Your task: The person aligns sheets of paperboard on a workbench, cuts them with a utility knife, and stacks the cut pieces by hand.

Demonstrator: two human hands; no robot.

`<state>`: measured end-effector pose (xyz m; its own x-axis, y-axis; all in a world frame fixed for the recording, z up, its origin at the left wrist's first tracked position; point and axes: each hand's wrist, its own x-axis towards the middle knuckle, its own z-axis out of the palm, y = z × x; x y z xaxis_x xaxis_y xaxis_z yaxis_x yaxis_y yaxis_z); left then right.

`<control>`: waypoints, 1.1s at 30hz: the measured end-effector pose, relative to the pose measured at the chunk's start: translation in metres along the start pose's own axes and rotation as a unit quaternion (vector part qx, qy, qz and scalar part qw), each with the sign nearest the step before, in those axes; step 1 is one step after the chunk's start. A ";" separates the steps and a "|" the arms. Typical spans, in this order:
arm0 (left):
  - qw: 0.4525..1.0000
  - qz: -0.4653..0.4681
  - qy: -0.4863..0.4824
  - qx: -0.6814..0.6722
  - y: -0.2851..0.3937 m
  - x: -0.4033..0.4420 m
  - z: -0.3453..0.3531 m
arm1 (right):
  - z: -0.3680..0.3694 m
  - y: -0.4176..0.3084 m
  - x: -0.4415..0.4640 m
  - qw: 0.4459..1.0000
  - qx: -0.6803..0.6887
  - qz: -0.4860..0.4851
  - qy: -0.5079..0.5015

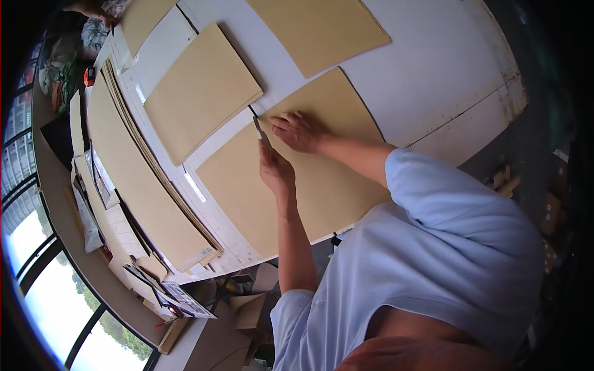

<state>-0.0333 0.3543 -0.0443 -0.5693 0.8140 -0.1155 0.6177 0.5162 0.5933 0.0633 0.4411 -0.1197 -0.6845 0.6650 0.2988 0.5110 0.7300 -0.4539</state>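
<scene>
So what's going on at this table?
A person is working over tan sheets on a pale table. The left hand grips a slim, knife-like tool, its tip by the edge of the nearest sheet. The right hand lies on that same sheet, fingers toward the tool. Whether the tip is cutting is too small to tell. More sheets lie around it, with a long stack to the left. Someone else's hand shows at the upper left.

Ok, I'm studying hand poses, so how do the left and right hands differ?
The left hand is curled around a slim tool; the right hand rests palm down on the tan sheet. The left hand's fingers are closed, the right hand's more extended. Both are bare and close together.
</scene>
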 end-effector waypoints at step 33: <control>0.949 -0.096 -0.239 0.181 0.001 -0.203 -0.039 | 0.017 0.013 0.042 0.997 -0.016 -0.031 -0.070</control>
<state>0.0616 0.1790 0.0109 -0.4319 0.6786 -0.5941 0.7231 0.6542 0.2216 0.0324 0.4757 -0.1277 -0.7797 0.5919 0.2045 0.4804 0.7748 -0.4109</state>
